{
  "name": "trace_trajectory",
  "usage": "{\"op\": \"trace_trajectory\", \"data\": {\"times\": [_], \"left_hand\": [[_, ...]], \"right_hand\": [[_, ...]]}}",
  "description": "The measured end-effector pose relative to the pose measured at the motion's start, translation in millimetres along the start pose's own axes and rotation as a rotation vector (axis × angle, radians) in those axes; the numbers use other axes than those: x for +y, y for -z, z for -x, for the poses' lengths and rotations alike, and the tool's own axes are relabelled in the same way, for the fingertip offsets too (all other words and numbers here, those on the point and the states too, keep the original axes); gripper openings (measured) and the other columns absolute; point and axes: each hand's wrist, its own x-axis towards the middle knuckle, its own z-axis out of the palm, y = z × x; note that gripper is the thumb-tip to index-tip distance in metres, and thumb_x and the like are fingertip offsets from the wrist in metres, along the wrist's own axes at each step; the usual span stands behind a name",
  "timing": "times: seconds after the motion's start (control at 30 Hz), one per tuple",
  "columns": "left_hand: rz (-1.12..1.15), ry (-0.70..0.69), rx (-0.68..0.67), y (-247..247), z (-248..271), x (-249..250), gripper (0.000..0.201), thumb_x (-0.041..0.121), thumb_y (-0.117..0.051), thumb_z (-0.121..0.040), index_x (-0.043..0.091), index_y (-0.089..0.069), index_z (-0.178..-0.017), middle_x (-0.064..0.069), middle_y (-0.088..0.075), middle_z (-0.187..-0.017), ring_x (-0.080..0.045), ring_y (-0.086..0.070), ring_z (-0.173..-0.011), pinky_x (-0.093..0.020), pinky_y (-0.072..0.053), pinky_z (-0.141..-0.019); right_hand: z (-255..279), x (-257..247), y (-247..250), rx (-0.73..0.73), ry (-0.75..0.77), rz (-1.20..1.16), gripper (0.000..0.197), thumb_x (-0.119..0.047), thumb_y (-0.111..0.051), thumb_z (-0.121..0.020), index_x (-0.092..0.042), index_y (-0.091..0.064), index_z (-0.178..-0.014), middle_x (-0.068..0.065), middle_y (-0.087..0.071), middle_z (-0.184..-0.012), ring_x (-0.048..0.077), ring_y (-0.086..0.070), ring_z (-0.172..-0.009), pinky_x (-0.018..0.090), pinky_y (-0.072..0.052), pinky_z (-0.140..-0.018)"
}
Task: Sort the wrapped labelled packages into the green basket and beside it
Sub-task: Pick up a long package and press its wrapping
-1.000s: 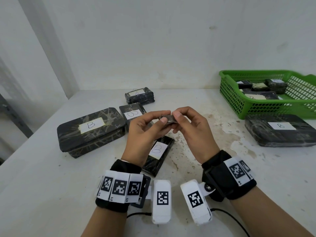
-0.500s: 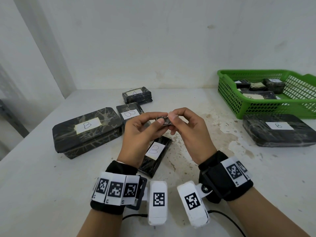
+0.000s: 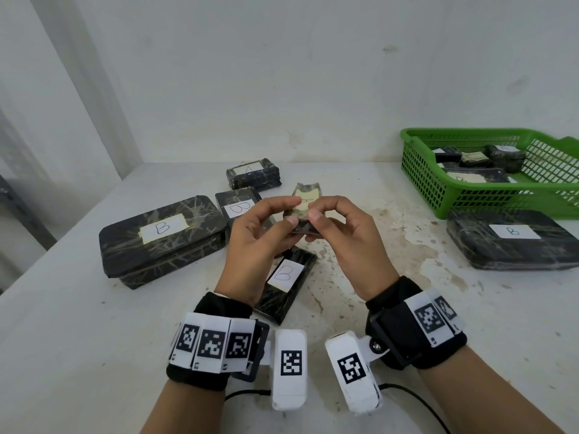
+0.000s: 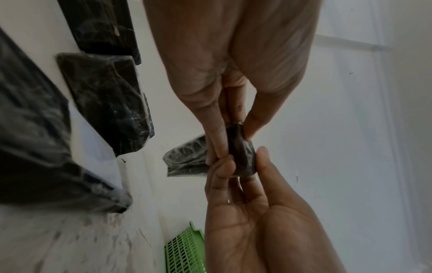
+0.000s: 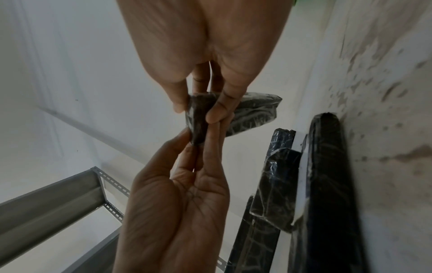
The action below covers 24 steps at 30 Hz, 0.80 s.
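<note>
Both hands pinch one small pack (image 3: 305,204) and hold it up above the tabletop (image 3: 78,324). The left hand (image 3: 260,236) grips its left side with thumb and fingers, and the right hand (image 3: 347,236) grips its right side. The green basket (image 3: 438,183) sits at 2 o'clock, well apart.

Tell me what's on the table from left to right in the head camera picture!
Big B package → small A package → left hand → right hand → green basket.
</note>
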Motion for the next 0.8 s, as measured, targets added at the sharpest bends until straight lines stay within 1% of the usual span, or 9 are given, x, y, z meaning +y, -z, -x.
{"op": "trace_trajectory", "data": {"times": [0.03,0.1,0.2,0.37,0.47,0.57,0.63,0.7,0.8], "left_hand": [[0.003,0.018,0.019,0,0,0,0.034,0.017,-0.066,-0.085,0.009,-0.063,-0.118,-0.010,-0.067,-0.121,-0.024,-0.069,-0.104,-0.028,-0.058,-0.080],[-0.004,0.063,0.078,0,-2,1,0.045,0.021,-0.070,-0.087,0.011,-0.055,-0.129,-0.010,-0.059,-0.132,-0.025,-0.066,-0.112,-0.030,-0.058,-0.079],[-0.037,0.086,0.103,3,-2,1,0.048,-0.004,-0.062,-0.089,0.013,-0.049,-0.132,-0.005,-0.056,-0.133,-0.013,-0.068,-0.105,-0.027,-0.059,-0.077],[-0.093,0.134,-0.004,3,-1,2,0.057,-0.017,-0.057,-0.086,0.010,-0.049,-0.136,-0.002,-0.060,-0.130,-0.011,-0.072,-0.089,-0.027,-0.060,-0.071],[-0.137,0.164,-0.101,2,0,1,0.052,-0.017,-0.057,-0.086,0.011,-0.053,-0.130,-0.004,-0.061,-0.130,-0.017,-0.071,-0.078,-0.033,-0.061,-0.073],[-0.181,0.147,-0.115,3,1,1,0.051,-0.018,-0.059,-0.085,0.012,-0.055,-0.126,-0.007,-0.063,-0.124,-0.015,-0.070,-0.077,-0.027,-0.058,-0.072],[-0.189,0.130,-0.103,4,-1,0,0.050,-0.016,-0.060,-0.085,0.013,-0.055,-0.126,-0.010,-0.064,-0.120,-0.014,-0.070,-0.085,-0.024,-0.056,-0.076],[-0.185,0.102,-0.095,3,-1,0,0.048,-0.005,-0.067,-0.085,0.013,-0.055,-0.127,-0.008,-0.064,-0.124,-0.014,-0.068,-0.104,-0.027,-0.055,-0.089],[-0.190,0.064,-0.110,3,-1,0,0.057,0.017,-0.075,-0.078,0.019,-0.054,-0.132,0.002,-0.062,-0.133,-0.008,-0.057,-0.125,-0.025,-0.048,-0.101]], "right_hand": [[0,0,1,-0.018,-0.002,0.004,0.009,-0.003,-0.059,-0.095,-0.004,-0.054,-0.102,0.011,-0.062,-0.109,0.017,-0.067,-0.085,0.025,-0.055,-0.075],[0,0,1,-0.042,-0.023,-0.006,0.028,0.002,-0.061,-0.092,-0.016,-0.044,-0.105,0.003,-0.053,-0.127,0.017,-0.068,-0.087,0.027,-0.057,-0.073],[-1,-1,3,-0.010,-0.094,0.037,0.049,-0.002,-0.068,-0.088,-0.027,-0.036,-0.114,-0.003,-0.041,-0.134,0.023,-0.067,-0.089,0.026,-0.058,-0.066],[-7,-2,15,0.158,-0.243,0.059,0.046,-0.031,-0.069,-0.089,-0.026,-0.045,-0.129,-0.004,-0.067,-0.108,0.010,-0.069,-0.088,0.023,-0.054,-0.069],[-10,0,22,0.220,-0.252,0.008,0.046,-0.024,-0.070,-0.089,-0.020,-0.053,-0.131,-0.009,-0.071,-0.081,0.000,-0.060,-0.065,0.019,-0.045,-0.059],[-11,-1,25,0.222,-0.236,-0.155,0.044,-0.008,-0.068,-0.090,-0.012,-0.056,-0.132,-0.004,-0.068,-0.077,0.004,-0.046,-0.051,0.018,-0.036,-0.045],[-11,-3,24,0.200,-0.192,-0.216,0.041,-0.001,-0.064,-0.091,-0.010,-0.057,-0.130,-0.004,-0.068,-0.081,0.005,-0.048,-0.051,0.019,-0.037,-0.043],[-10,-5,20,0.175,-0.133,-0.230,0.037,0.003,-0.059,-0.093,-0.008,-0.058,-0.129,-0.002,-0.068,-0.089,0.008,-0.055,-0.057,0.020,-0.042,-0.046],[-9,-5,18,0.156,-0.061,-0.195,0.034,0.004,-0.057,-0.094,-0.008,-0.058,-0.126,0.004,-0.067,-0.107,0.012,-0.067,-0.072,0.021,-0.053,-0.060]]}}
